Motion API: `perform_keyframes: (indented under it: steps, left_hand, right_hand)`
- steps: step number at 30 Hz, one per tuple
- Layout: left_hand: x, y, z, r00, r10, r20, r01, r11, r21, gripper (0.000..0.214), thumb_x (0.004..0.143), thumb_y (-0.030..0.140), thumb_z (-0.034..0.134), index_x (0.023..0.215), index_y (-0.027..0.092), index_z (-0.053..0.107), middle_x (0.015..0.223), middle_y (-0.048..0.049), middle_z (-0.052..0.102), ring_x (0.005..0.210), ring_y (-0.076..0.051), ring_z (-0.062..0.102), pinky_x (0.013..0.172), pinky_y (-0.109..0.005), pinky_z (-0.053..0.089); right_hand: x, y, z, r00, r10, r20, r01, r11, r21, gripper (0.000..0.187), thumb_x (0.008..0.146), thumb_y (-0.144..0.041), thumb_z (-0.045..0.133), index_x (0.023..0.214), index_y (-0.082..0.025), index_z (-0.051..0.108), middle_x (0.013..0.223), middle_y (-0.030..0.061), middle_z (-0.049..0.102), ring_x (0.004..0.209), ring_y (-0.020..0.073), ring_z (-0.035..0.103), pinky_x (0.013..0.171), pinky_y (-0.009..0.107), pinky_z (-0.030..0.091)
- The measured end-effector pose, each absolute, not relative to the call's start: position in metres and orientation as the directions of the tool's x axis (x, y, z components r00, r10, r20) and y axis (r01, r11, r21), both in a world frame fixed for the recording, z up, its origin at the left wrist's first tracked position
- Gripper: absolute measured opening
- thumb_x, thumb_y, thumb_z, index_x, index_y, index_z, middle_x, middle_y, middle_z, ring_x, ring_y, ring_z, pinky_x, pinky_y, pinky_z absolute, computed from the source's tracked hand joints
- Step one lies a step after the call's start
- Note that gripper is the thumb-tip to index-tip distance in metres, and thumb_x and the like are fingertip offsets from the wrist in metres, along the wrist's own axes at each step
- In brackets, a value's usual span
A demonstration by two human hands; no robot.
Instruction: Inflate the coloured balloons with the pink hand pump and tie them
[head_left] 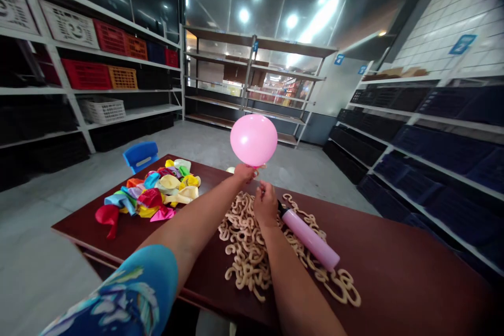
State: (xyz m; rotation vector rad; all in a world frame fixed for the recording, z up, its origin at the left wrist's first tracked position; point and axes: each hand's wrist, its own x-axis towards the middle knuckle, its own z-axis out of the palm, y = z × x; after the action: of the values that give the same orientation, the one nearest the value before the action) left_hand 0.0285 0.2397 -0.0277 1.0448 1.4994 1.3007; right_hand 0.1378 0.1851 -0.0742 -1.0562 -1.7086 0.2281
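An inflated pink balloon (254,139) stands upright above the far edge of the table. My left hand (245,172) is closed around its neck, and a small beige bit shows by the fingers. Just below and to the right, my right hand (265,200) has its fingers curled together; what they hold, if anything, is hidden. Beneath it spreads a heap of beige, rubbery loops and curls (246,244). A pink hand pump (311,239) with a black end lies slanted over the heap's right side, its black end close to my right hand.
Uninflated balloons (151,197) in many colours lie piled on the left of the dark red table (394,262). A blue chair (140,156) stands beyond its left edge. Shelves with crates (86,74) line the left wall; a metal rack (248,76) stands at the back.
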Motion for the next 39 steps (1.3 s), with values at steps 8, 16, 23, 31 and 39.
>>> perform_keyframes:
  steps: [8,16,23,31,39]
  left_hand:
    - [0.016,0.229,-0.043,-0.358,0.930,0.079,0.356,0.058,0.933,0.019,0.067,0.023,0.060,0.081,0.012,0.066,0.074,-0.0081,0.064,0.069,-0.017,0.058,0.061,-0.024,0.042]
    - [-0.079,0.159,-0.036,-0.376,0.897,0.233,0.618,0.056,0.784,0.012,0.065,0.019,0.059,0.071,0.018,0.069,0.080,-0.0068,0.065,0.081,-0.019,0.057,0.074,-0.023,0.039]
    - [-0.159,0.095,-0.019,-0.489,0.856,0.167,0.814,0.379,0.441,0.019,0.068,0.032,0.057,0.059,0.017,0.064,0.060,-0.0062,0.059,0.065,-0.018,0.054,0.058,-0.023,0.034]
    - [-0.160,0.075,-0.038,-0.422,0.906,0.038,0.862,0.388,0.327,0.026,0.063,0.043,0.062,0.071,0.019,0.067,0.069,-0.0069,0.062,0.068,-0.020,0.054,0.058,-0.025,0.033]
    - [-0.130,0.084,-0.002,-0.399,0.897,0.188,0.735,0.191,0.651,0.027,0.072,0.042,0.055,0.065,0.017,0.058,0.063,-0.0052,0.060,0.061,-0.018,0.056,0.056,-0.027,0.038]
  right_hand:
    - [0.137,0.185,-0.076,-0.124,0.659,0.742,0.560,0.664,-0.496,0.030,0.083,-0.024,0.036,0.107,-0.016,0.051,0.096,0.0102,0.058,0.090,0.0195,0.054,0.080,0.035,0.043]
    - [0.136,0.182,-0.074,-0.157,0.659,0.735,0.578,0.665,-0.473,0.030,0.081,-0.023,0.038,0.105,-0.016,0.054,0.097,0.0098,0.060,0.089,0.0191,0.055,0.079,0.032,0.043]
    - [0.136,0.183,-0.076,-0.192,0.684,0.703,0.579,0.658,-0.482,0.027,0.080,-0.024,0.039,0.100,-0.017,0.055,0.097,0.0091,0.060,0.086,0.0192,0.055,0.079,0.032,0.043]
    - [0.137,0.182,-0.075,-0.222,0.665,0.713,0.588,0.675,-0.446,0.026,0.081,-0.024,0.038,0.099,-0.017,0.055,0.093,0.0076,0.060,0.085,0.0178,0.055,0.079,0.031,0.043]
    - [0.132,0.172,-0.065,-0.306,0.586,0.750,0.475,0.777,-0.413,0.024,0.084,-0.026,0.039,0.099,-0.017,0.056,0.094,0.0065,0.061,0.088,0.0164,0.056,0.081,0.029,0.042]
